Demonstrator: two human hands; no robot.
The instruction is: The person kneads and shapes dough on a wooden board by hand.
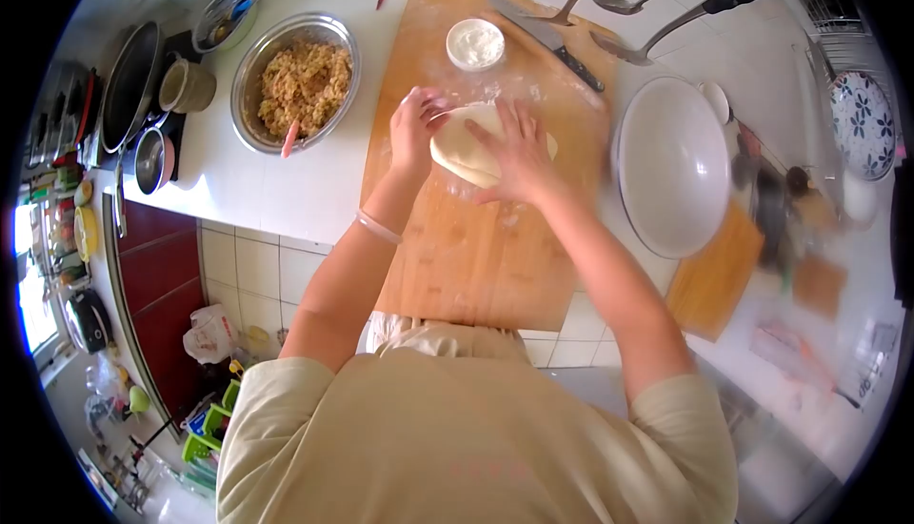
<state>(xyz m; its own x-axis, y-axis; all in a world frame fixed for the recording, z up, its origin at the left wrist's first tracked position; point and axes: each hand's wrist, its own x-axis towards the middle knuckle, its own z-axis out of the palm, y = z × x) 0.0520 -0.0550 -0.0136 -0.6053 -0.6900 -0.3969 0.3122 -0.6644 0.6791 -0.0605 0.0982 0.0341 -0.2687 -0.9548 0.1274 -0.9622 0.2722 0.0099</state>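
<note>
While both hands work low in front of the body, a black frying pan (131,91) sits farthest to their left, with a small saucepan (153,158) just nearer. Next, still well left of the left hand, come a beige crock (188,86) and, farther from the body, a clear bowl (225,18) with something blue in it. Closer to that hand is a steel bowl (244,110) of crumbly, brownish filling (305,86), with a pinkish handle (290,138) leaning over its near rim.

The left hand (416,129), a pale bracelet (379,228) on its wrist, is half curled at the left edge of a flattened piece of dough (455,153); its fingertips are blurred, so I cannot tell how firmly they touch. The dough lies between and under the hands on a floured wooden board (476,262). Just beyond it stands a small bowl (451,56) of white powder.

The right hand (519,158) is open, fingers spread over the dough's right part. Beyond that hand a knife (547,39) lies slanted across the board. To its right are a large white bowl (671,172), tilted-looking in this view, and a smaller wooden board (716,276).
</note>
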